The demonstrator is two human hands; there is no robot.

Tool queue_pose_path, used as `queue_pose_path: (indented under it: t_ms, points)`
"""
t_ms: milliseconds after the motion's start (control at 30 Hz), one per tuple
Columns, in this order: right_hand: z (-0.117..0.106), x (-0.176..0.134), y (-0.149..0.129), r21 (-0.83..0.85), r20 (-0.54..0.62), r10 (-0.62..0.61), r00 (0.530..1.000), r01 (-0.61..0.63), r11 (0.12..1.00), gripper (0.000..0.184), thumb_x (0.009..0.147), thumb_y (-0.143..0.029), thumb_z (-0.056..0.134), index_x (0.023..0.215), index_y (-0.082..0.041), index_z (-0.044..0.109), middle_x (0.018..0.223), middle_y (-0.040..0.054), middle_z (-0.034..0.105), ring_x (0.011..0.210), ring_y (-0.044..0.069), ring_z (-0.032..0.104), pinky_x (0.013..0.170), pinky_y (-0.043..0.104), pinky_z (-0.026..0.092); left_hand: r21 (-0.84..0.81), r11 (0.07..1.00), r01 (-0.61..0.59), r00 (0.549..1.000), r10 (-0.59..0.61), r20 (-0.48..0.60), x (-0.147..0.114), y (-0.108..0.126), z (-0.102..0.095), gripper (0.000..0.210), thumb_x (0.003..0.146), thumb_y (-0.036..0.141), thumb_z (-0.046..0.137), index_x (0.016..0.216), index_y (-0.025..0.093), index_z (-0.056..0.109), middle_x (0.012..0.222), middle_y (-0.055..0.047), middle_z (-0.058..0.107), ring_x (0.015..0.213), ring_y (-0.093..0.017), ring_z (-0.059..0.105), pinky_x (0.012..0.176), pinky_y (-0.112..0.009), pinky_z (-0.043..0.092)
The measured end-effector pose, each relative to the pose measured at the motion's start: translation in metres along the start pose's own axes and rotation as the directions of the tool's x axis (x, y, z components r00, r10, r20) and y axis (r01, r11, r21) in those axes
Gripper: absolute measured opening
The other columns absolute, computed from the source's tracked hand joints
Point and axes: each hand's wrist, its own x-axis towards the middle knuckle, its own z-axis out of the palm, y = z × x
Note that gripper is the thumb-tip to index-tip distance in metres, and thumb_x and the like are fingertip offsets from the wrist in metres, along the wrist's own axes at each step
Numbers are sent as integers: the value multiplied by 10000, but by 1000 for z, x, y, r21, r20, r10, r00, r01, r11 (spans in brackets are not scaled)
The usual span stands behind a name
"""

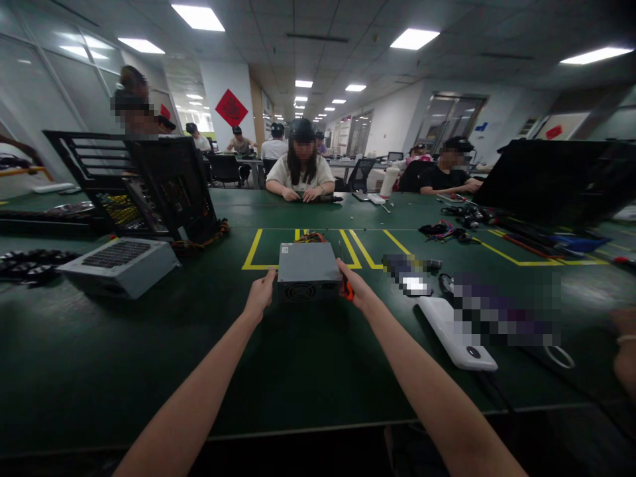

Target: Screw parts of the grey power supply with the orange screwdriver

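Observation:
A grey computer power supply [309, 262] sits in front of me between both hands, its fan grille facing me and a bundle of coloured cables [312, 237] behind it. My left hand [260, 296] is closed on its left side. On the right side, my right hand [356, 289] presses against the box with its fingers closed round a screwdriver [347, 287] with an orange and black handle. The screwdriver's thin shaft points up and away from me. Whether the box rests on the table or is slightly lifted, I cannot tell.
Another power supply [122, 265] lies left, before an open black computer case [171, 189]. To the right are a white power bank [454, 332], cables [444, 230] and a dark case [546, 189]. Yellow tape [252, 250] marks the green table [298, 371]. A person [301, 165] sits opposite.

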Motion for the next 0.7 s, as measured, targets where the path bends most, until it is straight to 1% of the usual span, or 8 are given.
queue_pose_path:
  t_ms: [67, 133, 200, 267, 367, 433, 567, 700]
  points:
    - [6, 0, -3, 6, -10, -32, 999, 32, 999, 274, 848, -327, 489, 1042, -136, 519, 968, 52, 571, 774, 132, 574, 652, 308, 502, -22, 998, -55, 998, 54, -19, 5, 6, 7, 478, 675, 571, 537, 736, 101, 602, 390, 84, 290, 327, -53, 223, 356, -192, 157]
    - [11, 0, -12, 26, -23, -96, 995, 97, 995, 284, 828, -326, 518, 1052, -151, 523, 828, 12, 579, 599, 84, 544, 516, 229, 468, -45, 993, -111, 993, 109, -36, 10, 16, 11, 443, 656, 527, 581, 732, 91, 617, 386, 76, 314, 335, -51, 233, 358, -192, 166]
    - [14, 0, -29, 57, -29, -185, 982, 186, 981, 342, 775, -327, 574, 1084, -187, 529, 648, -48, 533, 403, 32, 414, 366, 165, 340, -62, 983, -175, 984, 172, -52, 14, 32, 11, 435, 667, 503, 583, 784, 89, 641, 412, 50, 396, 362, -63, 302, 374, -193, 223]
    - [15, 0, -49, 90, -27, -279, 960, 280, 956, 427, 713, -331, 623, 1115, -215, 533, 584, -72, 502, 350, 16, 348, 323, 159, 265, -71, 964, -255, 966, 250, -68, 18, 52, 9, 442, 681, 496, 577, 872, 105, 654, 535, 3, 536, 462, -91, 432, 436, -197, 318]
    - [15, 3, -72, 135, -23, -372, 928, 371, 919, 505, 673, -367, 636, 1153, -261, 518, 623, -75, 528, 357, 8, 355, 332, 156, 269, -55, 886, -461, 886, 456, -86, 25, 78, 6, 452, 700, 479, 579, 984, 135, 645, 805, -45, 636, 687, -133, 539, 576, -205, 403]
    - [16, 5, -73, 152, -33, -386, 922, 386, 910, 522, 674, -375, 627, 1173, -284, 501, 636, -78, 541, 358, 7, 360, 338, 154, 278, -61, 843, -535, 844, 530, -75, 30, 82, 6, 458, 715, 465, 570, 1024, 133, 633, 873, -54, 640, 743, -146, 550, 619, -214, 416]
    - [15, 10, -48, 148, -52, -294, 954, 299, 943, 505, 667, -352, 633, 1145, -220, 535, 512, -81, 481, 318, 23, 341, 304, 159, 255, -36, 935, -352, 935, 351, -45, 31, 57, 10, 439, 726, 471, 546, 943, 107, 660, 743, -48, 639, 646, -134, 543, 552, -207, 397]
    - [13, 11, -22, 140, -51, -171, 984, 177, 974, 478, 661, -316, 647, 1113, -190, 556, 478, -78, 463, 306, 28, 347, 287, 153, 242, 36, 963, -266, 964, 267, -19, 26, 26, 8, 393, 716, 458, 555, 817, 100, 683, 579, -23, 594, 535, -120, 498, 472, -198, 339]
